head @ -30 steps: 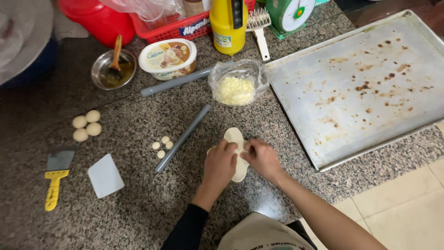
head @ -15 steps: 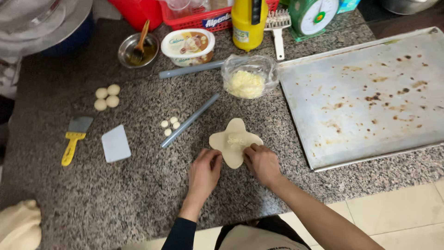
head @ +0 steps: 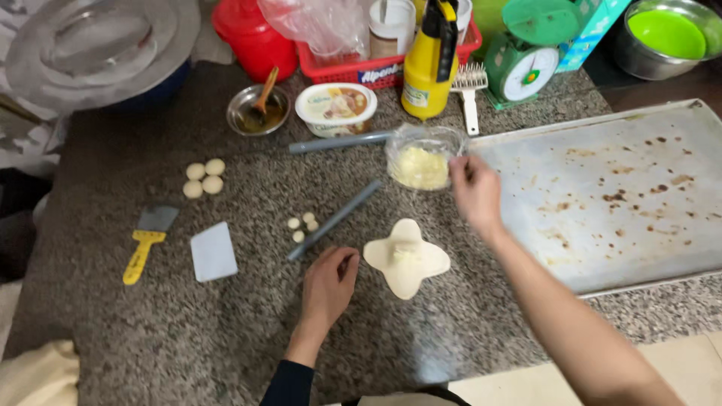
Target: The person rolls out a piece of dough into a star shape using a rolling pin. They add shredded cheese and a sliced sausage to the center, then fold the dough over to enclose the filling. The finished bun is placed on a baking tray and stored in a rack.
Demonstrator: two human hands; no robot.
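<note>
Dough [head: 407, 259], pale and rolled flat into a four-lobed cross, lies on our speckled tabletop [head: 150, 331] with a small lump of yellowish filling at its centre. Our left hand [head: 329, 284] rests loosely curled just left of it, holding nothing. Our right hand [head: 475, 189] has its fingers pinched at the rim of the clear tub of filling [head: 421, 159], beside the baking tray [head: 624, 248].

Flat cross-shaped dough [head: 407, 259] on counter, filling bowl [head: 421, 156] just behind.
</note>
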